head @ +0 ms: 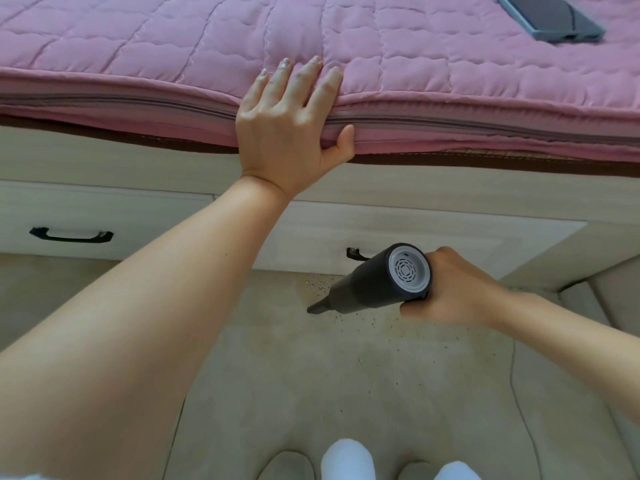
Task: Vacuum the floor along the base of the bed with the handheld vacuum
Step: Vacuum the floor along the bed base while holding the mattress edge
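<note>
My right hand (453, 289) grips the dark handheld vacuum (377, 282) by its rear end, where a pale grey vent cap faces the camera. Its narrow nozzle (317, 306) points down and left and touches the beige floor (311, 375). Dark crumbs (318, 284) lie scattered on the floor beside the nozzle, close to the base of the bed (415, 233). My left hand (287, 133) rests on the edge of the pink quilted mattress cover (138, 46), fingers spread flat on top and thumb against its side.
The bed base is pale wood with two drawers, each with a black handle (71, 234). A phone (550, 15) lies on the mattress at the top right. A thin cable (512, 375) runs across the floor at the right. My feet in white socks (346, 459) stand at the bottom edge.
</note>
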The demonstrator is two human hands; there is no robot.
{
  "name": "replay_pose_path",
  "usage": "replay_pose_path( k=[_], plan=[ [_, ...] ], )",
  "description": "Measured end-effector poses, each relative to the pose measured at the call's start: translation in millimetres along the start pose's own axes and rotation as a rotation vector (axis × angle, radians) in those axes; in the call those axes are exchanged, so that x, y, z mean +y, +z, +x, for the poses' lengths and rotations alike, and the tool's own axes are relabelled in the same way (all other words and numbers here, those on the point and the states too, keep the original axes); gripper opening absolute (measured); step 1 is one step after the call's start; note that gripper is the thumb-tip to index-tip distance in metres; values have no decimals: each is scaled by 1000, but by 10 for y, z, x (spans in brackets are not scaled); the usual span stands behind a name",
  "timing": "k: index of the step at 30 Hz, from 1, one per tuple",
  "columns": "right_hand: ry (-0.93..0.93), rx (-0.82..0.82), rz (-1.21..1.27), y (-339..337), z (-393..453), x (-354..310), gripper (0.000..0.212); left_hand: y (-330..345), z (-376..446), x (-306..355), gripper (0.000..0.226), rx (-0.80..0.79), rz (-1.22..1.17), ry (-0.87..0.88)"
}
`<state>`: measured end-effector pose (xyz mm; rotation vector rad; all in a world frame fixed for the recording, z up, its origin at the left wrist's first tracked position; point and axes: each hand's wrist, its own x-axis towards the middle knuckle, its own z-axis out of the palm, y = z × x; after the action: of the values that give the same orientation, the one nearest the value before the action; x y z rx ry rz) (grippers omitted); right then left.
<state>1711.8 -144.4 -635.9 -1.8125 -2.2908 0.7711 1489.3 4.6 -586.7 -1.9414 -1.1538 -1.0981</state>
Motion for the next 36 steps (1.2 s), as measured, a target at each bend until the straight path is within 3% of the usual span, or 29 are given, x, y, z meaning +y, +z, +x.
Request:
replay_pose_path(
  k=[18,31,36],
  plan=[
    [-72,31,-94,8,-26,30,18,8,-1,-3,53,12,18,6],
    [-122,94,-178,138,59,-29,36,15,-7,-11,54,20,16,2],
    [-132,94,-187,128,-9,-28,34,21,-7,-7,55,17,19,-1]
  ],
)
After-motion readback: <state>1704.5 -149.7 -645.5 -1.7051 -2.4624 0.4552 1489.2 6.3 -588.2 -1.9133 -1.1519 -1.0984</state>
